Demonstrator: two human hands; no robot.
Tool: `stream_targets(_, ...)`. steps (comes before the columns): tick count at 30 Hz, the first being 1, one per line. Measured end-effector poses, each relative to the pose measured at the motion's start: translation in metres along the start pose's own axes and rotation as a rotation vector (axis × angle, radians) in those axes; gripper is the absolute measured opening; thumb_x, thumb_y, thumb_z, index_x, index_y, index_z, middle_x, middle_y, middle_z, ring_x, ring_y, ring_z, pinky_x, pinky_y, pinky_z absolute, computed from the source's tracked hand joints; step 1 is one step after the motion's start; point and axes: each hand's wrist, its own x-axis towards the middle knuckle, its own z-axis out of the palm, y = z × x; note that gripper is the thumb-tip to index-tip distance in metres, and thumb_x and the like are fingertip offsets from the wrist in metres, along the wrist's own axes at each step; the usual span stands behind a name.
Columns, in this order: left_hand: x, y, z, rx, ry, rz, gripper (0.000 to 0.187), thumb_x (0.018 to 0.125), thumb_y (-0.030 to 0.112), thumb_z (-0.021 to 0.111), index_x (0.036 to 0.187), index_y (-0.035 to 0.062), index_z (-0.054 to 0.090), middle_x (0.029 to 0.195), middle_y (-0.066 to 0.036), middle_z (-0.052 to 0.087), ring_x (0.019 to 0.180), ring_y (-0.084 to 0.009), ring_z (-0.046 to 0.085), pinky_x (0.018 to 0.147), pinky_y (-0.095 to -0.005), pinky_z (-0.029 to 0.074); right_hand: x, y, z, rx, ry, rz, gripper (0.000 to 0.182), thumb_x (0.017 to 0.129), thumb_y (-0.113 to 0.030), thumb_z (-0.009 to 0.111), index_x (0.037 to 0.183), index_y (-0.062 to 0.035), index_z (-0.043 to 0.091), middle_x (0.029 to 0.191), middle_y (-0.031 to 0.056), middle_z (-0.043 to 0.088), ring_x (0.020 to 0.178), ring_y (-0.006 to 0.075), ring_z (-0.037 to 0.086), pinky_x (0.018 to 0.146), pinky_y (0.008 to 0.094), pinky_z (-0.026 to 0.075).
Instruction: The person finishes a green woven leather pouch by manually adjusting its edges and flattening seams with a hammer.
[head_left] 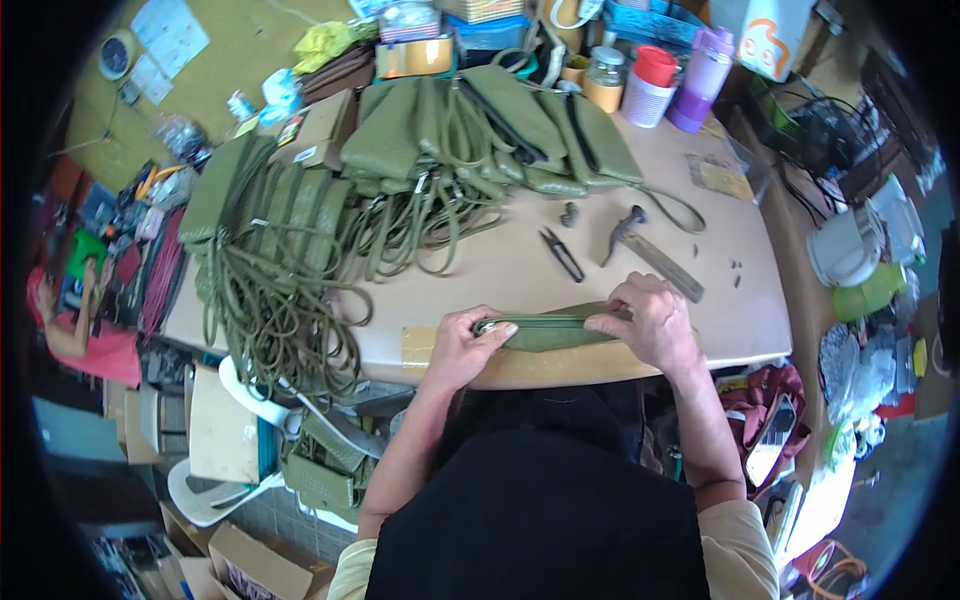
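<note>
A green zippered pouch (pixel 552 338) lies at the table's front edge, its zipper side facing up. My left hand (pixel 462 348) pinches its left end, thumb on top by the zipper's end. The right end is in my right hand (pixel 655 320), whose thumb presses on the top edge and whose fingers partly hide that end. Just beyond the pouch are black thread snips (pixel 563 256) and a hammer (pixel 660 262) with a flat wooden handle. A small dark metal piece (pixel 569 214) sits near them.
Green woven bags (pixel 500 130) are piled at the back of the table (pixel 745 320); more bags with tangled straps (pixel 290 290) hang over the left edge. A purple bottle (pixel 700 80) and a red-lidded jar (pixel 650 85) stand behind. Another person (pixel 90 335) is at far left.
</note>
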Motion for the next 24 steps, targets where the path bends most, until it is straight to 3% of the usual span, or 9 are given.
stream_targets(3, -0.001, 0.004, -0.001, -0.084, -0.018, -0.1, 0.013, 0.084, 0.012, 0.072, 0.082, 0.0018, 0.065, 0.068, 0.002, 0.057, 0.058, -0.004, 0.047, 0.053, -0.0211, 0.037, -0.018, 0.011, -0.006, 0.05, 0.124, -0.001, 0.039, 0.073, -0.042, 0.076, 0.074, -0.0052, 0.064, 0.078, 0.0069, 0.062, 0.065, 0.0273, 0.061, 0.064, 0.0368, 0.05)
stream_targets(6, 0.002, -0.004, -0.002, -0.201, -0.003, -0.085, 0.017, 0.084, 0.016, 0.073, 0.085, -0.0004, 0.068, 0.064, 0.003, 0.057, 0.056, -0.0032, 0.046, 0.051, -0.02, 0.037, -0.029, 0.021, -0.017, 0.42, -0.024, 0.257, 0.031, 0.081, -0.03, 0.075, 0.085, -0.0006, 0.067, 0.083, 0.0095, 0.064, 0.065, 0.0199, 0.061, 0.058, 0.0305, 0.048)
stream_targets(9, 0.003, -0.001, -0.003, -0.229, -0.025, -0.106, 0.018, 0.084, 0.016, 0.073, 0.084, -0.0005, 0.067, 0.065, 0.003, 0.057, 0.056, -0.0042, 0.047, 0.052, -0.0204, 0.038, -0.035, 0.035, 0.012, 0.786, 0.172, 0.128, 0.025, 0.085, -0.021, 0.073, 0.085, 0.0026, 0.067, 0.076, 0.0103, 0.062, 0.06, 0.0159, 0.058, 0.056, 0.0275, 0.047)
stream_targets(16, 0.001, 0.006, -0.004, -0.26, -0.027, -0.123, 0.017, 0.084, 0.015, 0.073, 0.086, -0.0009, 0.067, 0.07, -0.002, 0.061, 0.061, -0.0064, 0.05, 0.056, -0.0213, 0.041, -0.03, 0.033, 0.007, 0.804, 0.003, 0.364, 0.015, 0.087, -0.01, 0.067, 0.086, 0.005, 0.067, 0.085, 0.0108, 0.064, 0.074, 0.0183, 0.063, 0.062, 0.0294, 0.05)
stream_targets(18, -0.01, 0.021, -0.007, 0.15, 0.081, 0.316, 0.021, 0.081, 0.015, 0.073, 0.093, -0.001, 0.068, 0.09, -0.009, 0.065, 0.076, -0.0149, 0.059, 0.068, -0.0271, 0.047, -0.029, 0.024, 0.003, 0.648, 0.204, 0.151, 0.013, 0.086, -0.008, 0.067, 0.085, 0.0046, 0.067, 0.088, 0.0104, 0.064, 0.076, 0.0199, 0.064, 0.063, 0.031, 0.05)
stream_targets(19, -0.013, 0.026, -0.011, 0.153, 0.083, 0.32, 0.021, 0.081, 0.015, 0.073, 0.093, -0.001, 0.068, 0.09, -0.009, 0.065, 0.076, -0.0149, 0.059, 0.068, -0.0271, 0.047, -0.03, 0.018, 0.001, 0.485, 0.393, -0.054, 0.011, 0.085, -0.007, 0.068, 0.083, 0.0042, 0.067, 0.09, 0.01, 0.064, 0.078, 0.0215, 0.065, 0.064, 0.0326, 0.051)
stream_targets(21, -0.023, 0.03, -0.02, 0.304, -0.045, 0.516, 0.03, 0.077, 0.017, 0.074, 0.102, 0.0008, 0.068, 0.11, -0.013, 0.063, 0.098, -0.0257, 0.059, 0.084, -0.0346, 0.048, -0.041, 0.016, -0.001, 0.539, 0.296, 0.026, 0.009, 0.081, -0.008, 0.07, 0.082, 0.0003, 0.068, 0.095, 0.0103, 0.064, 0.088, 0.0246, 0.063, 0.077, 0.038, 0.05)
stream_targets(23, -0.037, 0.016, -0.019, 0.403, -0.141, 0.374, 0.034, 0.076, 0.018, 0.074, 0.106, 0.0029, 0.069, 0.122, -0.013, 0.059, 0.114, -0.0321, 0.052, 0.097, -0.0439, 0.041, -0.045, 0.018, 0.002, 0.082, -0.105, 0.107, 0.014, 0.078, -0.016, 0.074, 0.083, -0.0037, 0.071, 0.097, 0.0102, 0.065, 0.096, 0.0253, 0.061, 0.092, 0.0441, 0.044)
stream_targets(24, -0.04, 0.008, -0.012, 0.644, -0.003, 0.416, 0.032, 0.077, 0.017, 0.072, 0.105, 0.0044, 0.07, 0.128, -0.015, 0.055, 0.122, -0.0339, 0.046, 0.102, -0.0467, 0.036, -0.048, 0.025, 0.016, 0.108, -0.161, 0.179, 0.035, 0.076, -0.027, 0.075, 0.104, -0.0062, 0.069, 0.12, 0.0138, 0.06, 0.117, 0.0306, 0.052, 0.105, 0.0494, 0.033)
